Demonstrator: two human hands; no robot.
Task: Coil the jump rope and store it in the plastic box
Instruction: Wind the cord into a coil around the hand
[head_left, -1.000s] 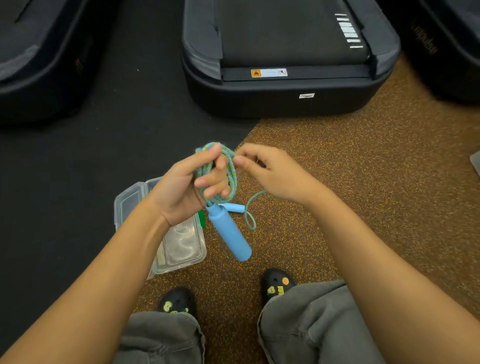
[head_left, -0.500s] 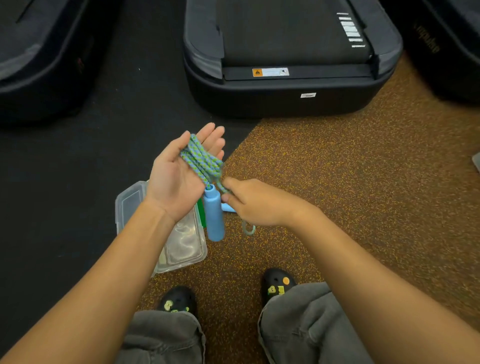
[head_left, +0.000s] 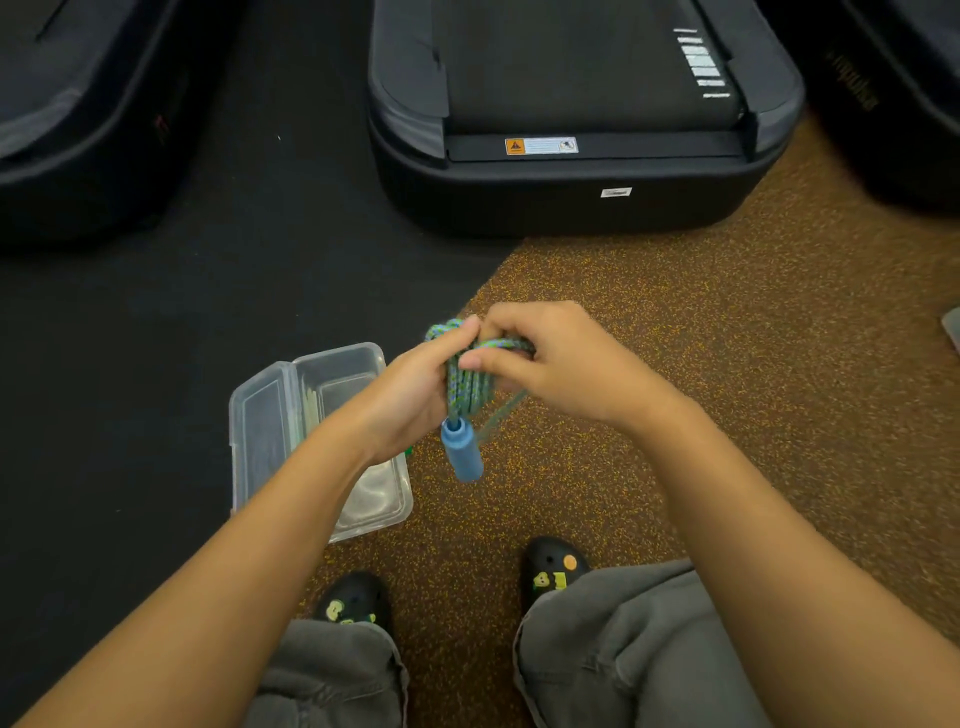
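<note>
Above the speckled rubber floor, my left hand clamps the braided jump rope bundle; my right hand pinches a strand. Soft, light, springy cord: grip mid-bundle. Blue handle dangles beside the open plastic box.

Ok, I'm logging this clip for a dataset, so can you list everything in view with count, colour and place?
jump rope: one, green-blue braid, coiled around the left hand, held above the floor
rope handle: one visible, blue, hanging below the coil
plastic box: one, clear, lid open, on the floor left of the hands
treadmills: three partly visible, black, along the top
floor: black at left, brown speckled at right
shoes: two, black with charms, bottom centre
trousers: grey, bottom
left hand: holds the coil
right hand: fingers pinch the rope at the coil
</note>
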